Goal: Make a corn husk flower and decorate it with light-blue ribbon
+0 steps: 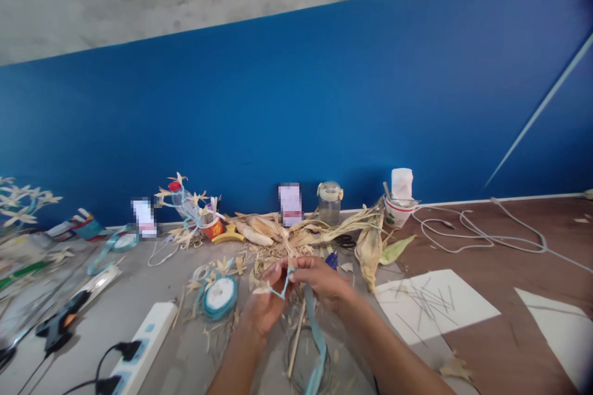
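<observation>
My left hand [266, 305] and my right hand [319, 278] meet above the middle of the table. Between them is a thin bent stem wrapped in light-blue ribbon [281, 294], with a pale husk piece at its left end. Both hands have their fingers closed on this stem, the right one in a pinch. From near my right hand a light-blue ribbon [317, 333] trails down toward the front edge. Under it lie a coil of wire [328, 358] and a pale thin stick [296, 342]. A roll of blue ribbon [220, 297] lies left of my left hand.
Dried corn husks [259, 231] are heaped behind the hands, before a phone [290, 205] and a jar [330, 203]. At left are a power strip [151, 333] and a glue gun [62, 321]. Thin wires lie on white paper [445, 321] at right, near a white cable [500, 237].
</observation>
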